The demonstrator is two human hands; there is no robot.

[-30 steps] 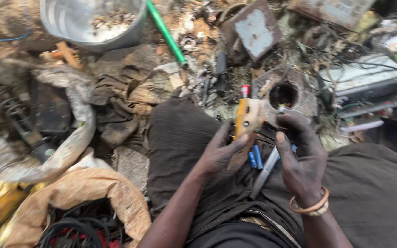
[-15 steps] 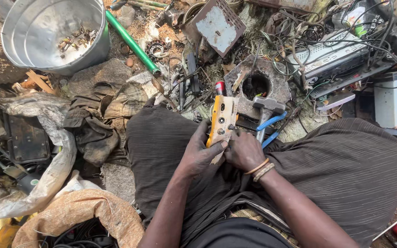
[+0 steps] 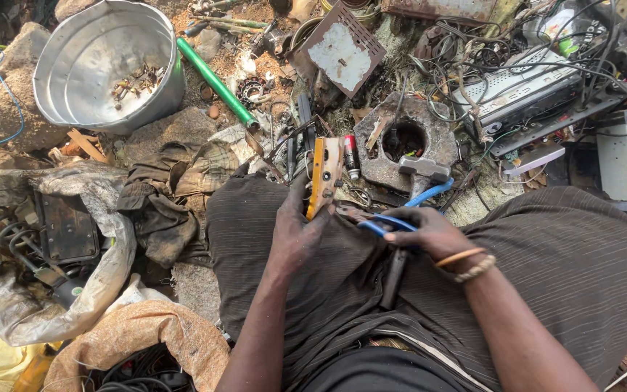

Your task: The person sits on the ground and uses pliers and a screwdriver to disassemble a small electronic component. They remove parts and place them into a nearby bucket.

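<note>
**Pliers out, hammer resting across the lap**

Since half a second back, the right hand (image 3: pixel 429 231) has pulled off the orange part and dropped toward my right thigh, and it's now curled around blue-handled pliers (image 3: pixel 376 220). Left hand (image 3: pixel 295 231) hasn't let go: it grips the orange part (image 3: pixel 325 174) by its lower end and stands it nearly upright over my left knee, flat face turned toward the pliers, I'd guess so the jaws can get at its edge. Plier tips sit just beside the part's bottom corner; can't tell if they're touching.

A hammer (image 3: pixel 421 171) lies with its handle running down my lap under the right hand, head parked by the cast metal block (image 3: pixel 403 141), close enough to grab.

Textures: the part is a slim rectangular slab, orange on the edge, grimy tan on the face with a few small holes. Block is rough grey, with a round hole full of debris. Dented, dull silver bucket (image 3: pixel 103 65) up left holds a scatter of small scrap; a smooth green pipe (image 3: pixel 215 81) lies beside it. Wires and gutted electronics are everywhere, all on bare dirt.
</note>
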